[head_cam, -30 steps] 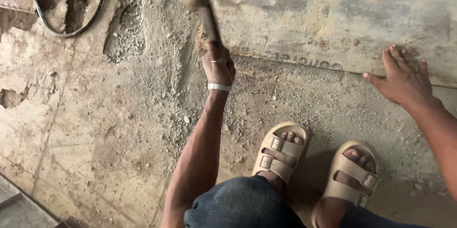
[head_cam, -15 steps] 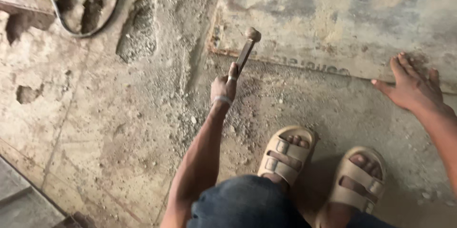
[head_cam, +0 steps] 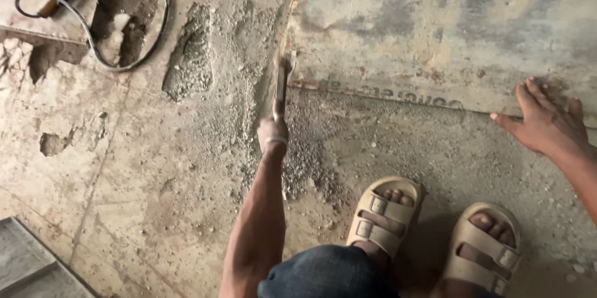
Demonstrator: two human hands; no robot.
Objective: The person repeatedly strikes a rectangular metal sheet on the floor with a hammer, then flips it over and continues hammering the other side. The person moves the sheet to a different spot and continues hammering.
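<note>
Two hands are at work on a rough concrete floor (head_cam: 155,211) strewn with grit. Near the middle of the frame, the left hand (head_cam: 272,133) has its fingers wrapped tight round the handle of a hammer (head_cam: 280,83); the tool is blurred, and its head sits at the lower left corner of a large grey floor slab (head_cam: 448,30) that fills the upper right. At the right edge, the right hand (head_cam: 544,121) lies flat with fingers spread, palm pressed on the slab's lower edge and holding nothing. Loose rubble (head_cam: 305,161) lies piled just below the hammer, and a chipped-out hollow (head_cam: 189,61) shows to its left. A black cable (head_cam: 118,55) loops in the upper left corner, ending in what may be a power tool, too cropped to tell. Beige sandals (head_cam: 385,217) stand at the bottom of the frame.

As a judgement, the step in hand looks like hammering at the slab's corner while the other hand braces it. A further blow would call for aim along the joint, well apart from the spread fingers.
</note>
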